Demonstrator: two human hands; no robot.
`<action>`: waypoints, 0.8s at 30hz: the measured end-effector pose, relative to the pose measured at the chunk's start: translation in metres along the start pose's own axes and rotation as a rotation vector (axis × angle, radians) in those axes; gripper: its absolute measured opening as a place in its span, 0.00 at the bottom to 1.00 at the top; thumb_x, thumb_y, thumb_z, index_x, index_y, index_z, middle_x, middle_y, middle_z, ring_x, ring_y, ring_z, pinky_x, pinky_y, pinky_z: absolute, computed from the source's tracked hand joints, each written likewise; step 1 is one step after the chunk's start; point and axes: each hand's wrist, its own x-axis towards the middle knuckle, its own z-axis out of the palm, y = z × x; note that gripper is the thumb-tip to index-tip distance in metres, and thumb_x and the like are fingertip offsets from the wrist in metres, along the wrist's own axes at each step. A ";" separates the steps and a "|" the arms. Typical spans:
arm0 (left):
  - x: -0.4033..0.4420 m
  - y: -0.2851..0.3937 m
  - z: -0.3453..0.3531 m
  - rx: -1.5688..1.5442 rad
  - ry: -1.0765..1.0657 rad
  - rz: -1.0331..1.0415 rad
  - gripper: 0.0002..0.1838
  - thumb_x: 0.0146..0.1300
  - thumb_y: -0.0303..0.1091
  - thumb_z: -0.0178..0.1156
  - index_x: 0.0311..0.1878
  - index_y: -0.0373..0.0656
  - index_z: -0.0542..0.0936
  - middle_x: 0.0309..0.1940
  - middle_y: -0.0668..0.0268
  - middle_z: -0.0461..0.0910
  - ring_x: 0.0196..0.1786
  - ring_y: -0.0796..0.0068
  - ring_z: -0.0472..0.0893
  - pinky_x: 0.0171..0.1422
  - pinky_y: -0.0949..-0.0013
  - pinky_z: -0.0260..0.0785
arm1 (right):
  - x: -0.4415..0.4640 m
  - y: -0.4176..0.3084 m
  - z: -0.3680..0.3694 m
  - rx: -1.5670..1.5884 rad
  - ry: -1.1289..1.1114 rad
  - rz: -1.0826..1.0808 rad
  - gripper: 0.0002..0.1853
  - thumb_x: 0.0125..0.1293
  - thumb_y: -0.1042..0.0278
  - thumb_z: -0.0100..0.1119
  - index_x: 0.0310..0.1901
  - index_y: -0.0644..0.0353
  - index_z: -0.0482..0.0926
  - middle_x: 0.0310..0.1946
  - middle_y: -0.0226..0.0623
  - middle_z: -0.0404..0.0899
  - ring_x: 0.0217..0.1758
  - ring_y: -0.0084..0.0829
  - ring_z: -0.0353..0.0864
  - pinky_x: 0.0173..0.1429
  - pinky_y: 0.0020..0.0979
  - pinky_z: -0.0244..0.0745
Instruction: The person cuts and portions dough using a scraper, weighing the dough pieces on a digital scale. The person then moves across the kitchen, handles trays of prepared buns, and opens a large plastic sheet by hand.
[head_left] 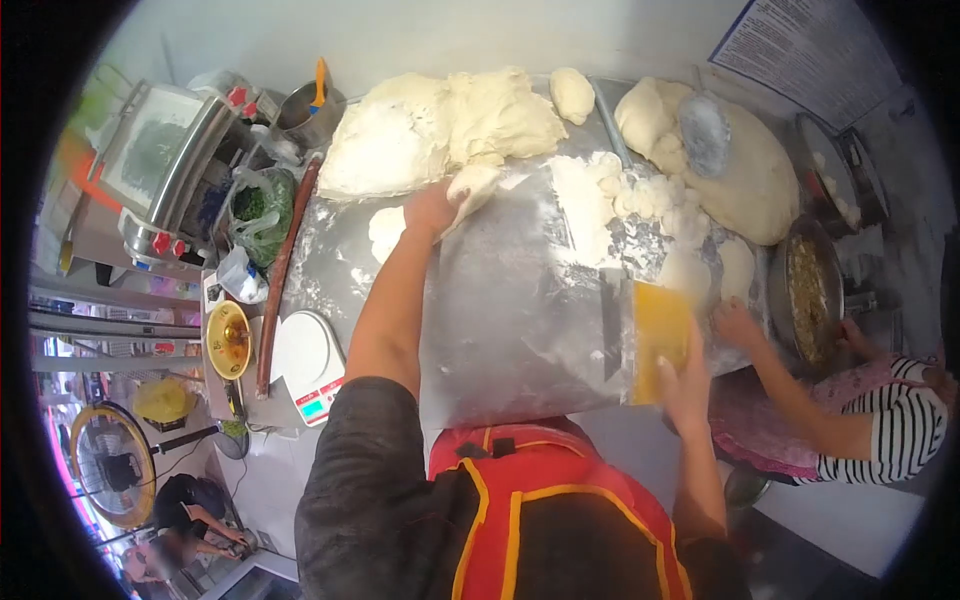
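Observation:
A large slab of pale dough (400, 135) spreads along the back of the floured metal worktop (490, 330). At its front edge, my left hand (432, 212) is closed on a piece of dough (474, 188). A smaller lump of dough (385, 232) lies just left of that wrist. Over the front right of the worktop, my right hand (686, 385) grips a flat yellow dough scraper (658, 335), its straight edge facing left. Beyond the scraper are a floury patch and several small dough pieces (640, 195).
A co-worker's hand (735, 322) is beside flattened dough (737, 268) at right, near a bowl of filling (808, 290). Behind sits a big dough mound (750, 180). On the left are a wooden rolling pin (283, 290), a scale (307, 355) and an oil pan (229, 340).

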 end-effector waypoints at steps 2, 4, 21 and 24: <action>-0.006 -0.002 0.015 0.134 0.033 0.033 0.33 0.60 0.64 0.49 0.62 0.53 0.72 0.56 0.57 0.75 0.55 0.52 0.75 0.57 0.54 0.66 | -0.006 0.002 -0.007 0.038 -0.014 0.080 0.37 0.55 0.78 0.52 0.68 0.63 0.55 0.66 0.50 0.61 0.70 0.43 0.59 0.71 0.35 0.53; -0.047 0.023 0.028 0.328 -0.092 0.118 0.35 0.59 0.58 0.54 0.66 0.52 0.66 0.65 0.57 0.66 0.64 0.45 0.66 0.65 0.46 0.55 | -0.004 0.005 -0.008 0.069 0.015 0.104 0.36 0.55 0.78 0.52 0.68 0.63 0.55 0.66 0.50 0.61 0.70 0.43 0.60 0.71 0.35 0.53; -0.223 0.044 0.038 0.228 0.264 0.246 0.36 0.52 0.52 0.63 0.62 0.44 0.68 0.57 0.51 0.69 0.59 0.46 0.68 0.61 0.48 0.61 | 0.016 0.003 0.032 -0.040 -0.032 -0.214 0.36 0.59 0.77 0.51 0.69 0.62 0.52 0.61 0.57 0.66 0.64 0.49 0.68 0.66 0.37 0.63; -0.249 0.045 0.059 0.356 0.283 0.268 0.40 0.51 0.52 0.63 0.67 0.48 0.64 0.60 0.52 0.66 0.64 0.45 0.63 0.64 0.46 0.58 | 0.021 0.004 0.038 -0.004 -0.070 -0.219 0.36 0.59 0.77 0.51 0.69 0.62 0.52 0.61 0.57 0.66 0.64 0.49 0.69 0.65 0.37 0.63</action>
